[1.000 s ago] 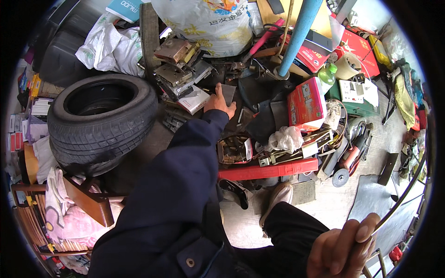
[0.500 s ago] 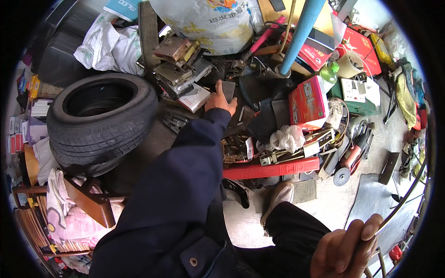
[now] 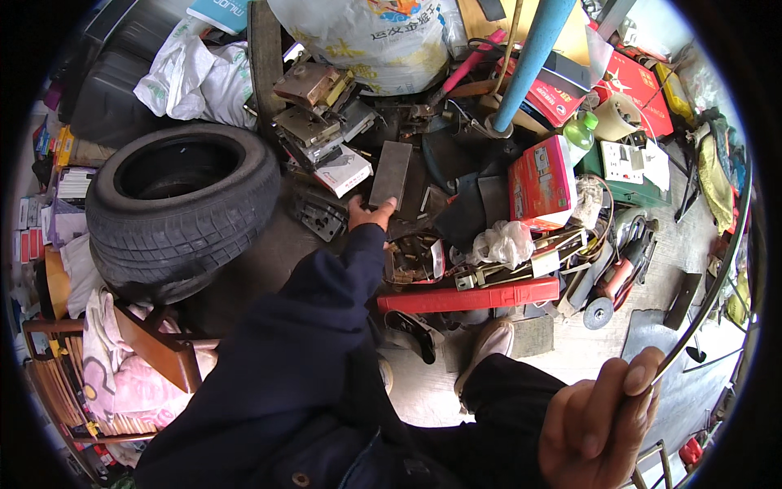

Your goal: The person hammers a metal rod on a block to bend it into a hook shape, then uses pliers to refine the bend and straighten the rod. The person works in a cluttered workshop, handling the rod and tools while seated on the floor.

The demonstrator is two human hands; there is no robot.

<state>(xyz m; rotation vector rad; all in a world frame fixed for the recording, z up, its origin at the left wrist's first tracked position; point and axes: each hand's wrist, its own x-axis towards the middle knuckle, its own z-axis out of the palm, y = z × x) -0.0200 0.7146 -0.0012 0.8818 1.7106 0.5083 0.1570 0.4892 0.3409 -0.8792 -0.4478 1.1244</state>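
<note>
My left hand (image 3: 372, 214) is at the near end of a grey, flat rectangular block (image 3: 391, 175) lying among the clutter. Its thumb touches the block's near edge and a finger points forward to the left, with a gap between them. In the lower right, my right hand (image 3: 603, 420) is closed in a pinch on a long thin dark rod (image 3: 707, 314), which looks curved and runs up toward the right rim. Left of the block lie a small white box (image 3: 343, 171) and a stack of metal lock cases (image 3: 309, 126).
A car tyre (image 3: 183, 208) stands at the left. A red bar (image 3: 468, 295) edges the near side of the clutter, before my shoes. Boxed goods (image 3: 542, 183), a green bottle (image 3: 580, 134), a blue pole (image 3: 529, 65) and an angle grinder (image 3: 621, 273) fill the right.
My left hand has drawn back toward me and slightly left, uncovering most of the grey block. My right hand still pinches the rod, which now reaches higher along the right rim.
</note>
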